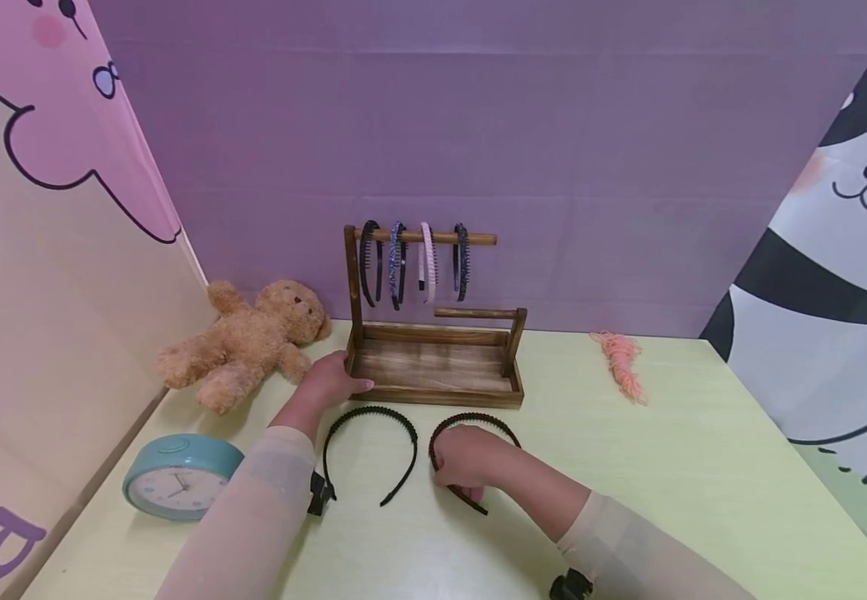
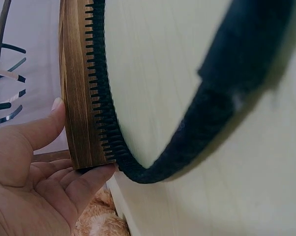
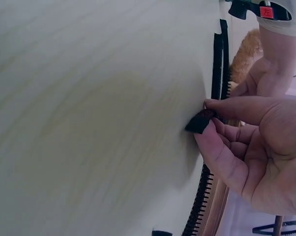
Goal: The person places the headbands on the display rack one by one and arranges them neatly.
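A wooden headband stand with a low tray rises at the back of the table. My left hand grips the tray's front left corner, thumb on the front and fingers round the end. In front of the tray lie two dark toothed headbands, arched away from me. The left headband lies near my left forearm. With thumb and fingers, my right hand pinches the right headband by its left arm; its dark tip pokes out from the fingertips in the right wrist view.
Several headbands hang from the stand's upper bar, one of them pink; a shorter bar sits lower right. At left are a teddy bear and a teal clock. Pink yarn lies at right.
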The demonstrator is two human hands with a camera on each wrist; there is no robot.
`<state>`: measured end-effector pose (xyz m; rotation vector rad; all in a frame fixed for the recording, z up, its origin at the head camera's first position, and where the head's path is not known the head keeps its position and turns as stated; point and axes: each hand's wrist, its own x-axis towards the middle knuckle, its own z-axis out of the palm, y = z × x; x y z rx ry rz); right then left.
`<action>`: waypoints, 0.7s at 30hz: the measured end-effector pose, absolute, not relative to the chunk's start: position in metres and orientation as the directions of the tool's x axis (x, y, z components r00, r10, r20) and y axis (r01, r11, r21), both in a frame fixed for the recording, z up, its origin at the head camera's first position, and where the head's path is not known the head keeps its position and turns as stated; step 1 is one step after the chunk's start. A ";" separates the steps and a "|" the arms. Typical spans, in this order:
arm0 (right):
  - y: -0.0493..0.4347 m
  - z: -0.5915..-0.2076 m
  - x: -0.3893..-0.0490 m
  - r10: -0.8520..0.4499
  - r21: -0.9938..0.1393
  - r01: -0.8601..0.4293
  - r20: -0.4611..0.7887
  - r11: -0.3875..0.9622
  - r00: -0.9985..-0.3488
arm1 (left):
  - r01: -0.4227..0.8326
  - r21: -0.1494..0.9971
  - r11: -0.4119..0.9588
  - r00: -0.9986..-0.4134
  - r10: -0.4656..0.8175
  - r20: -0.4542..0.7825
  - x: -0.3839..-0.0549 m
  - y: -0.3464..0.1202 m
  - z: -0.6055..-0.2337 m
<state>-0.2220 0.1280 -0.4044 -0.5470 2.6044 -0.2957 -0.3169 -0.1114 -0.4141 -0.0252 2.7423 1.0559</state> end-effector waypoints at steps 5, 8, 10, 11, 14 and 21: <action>0.138 -0.395 -0.220 -0.420 -0.299 -0.318 -0.400 0.900 -0.815 | -0.092 0.659 0.746 -0.978 0.057 -0.200 -0.316 -0.112 -0.412; 0.146 -0.384 -0.220 -0.432 -0.340 -0.312 -0.373 0.887 -0.821 | -0.094 0.663 0.743 -0.978 0.056 -0.201 -0.315 -0.111 -0.412; 0.151 -0.375 -0.222 -0.441 -0.381 -0.306 -0.346 0.873 -0.828 | -0.094 0.665 0.741 -0.978 0.056 -0.201 -0.315 -0.112 -0.413; 0.154 -0.370 -0.223 -0.443 -0.405 -0.297 -0.335 0.865 -0.832 | -0.095 0.667 0.739 -0.978 0.056 -0.201 -0.315 -0.112 -0.413; 0.159 -0.354 -0.225 -0.437 -0.480 -0.259 -0.307 0.838 -0.845 | -0.097 0.670 0.736 -0.978 0.055 -0.202 -0.316 -0.112 -0.413; 0.162 -0.334 -0.229 -0.479 -0.607 -0.262 -0.226 0.750 -0.848 | -0.094 0.670 0.737 -0.979 0.055 -0.198 -0.317 -0.112 -0.414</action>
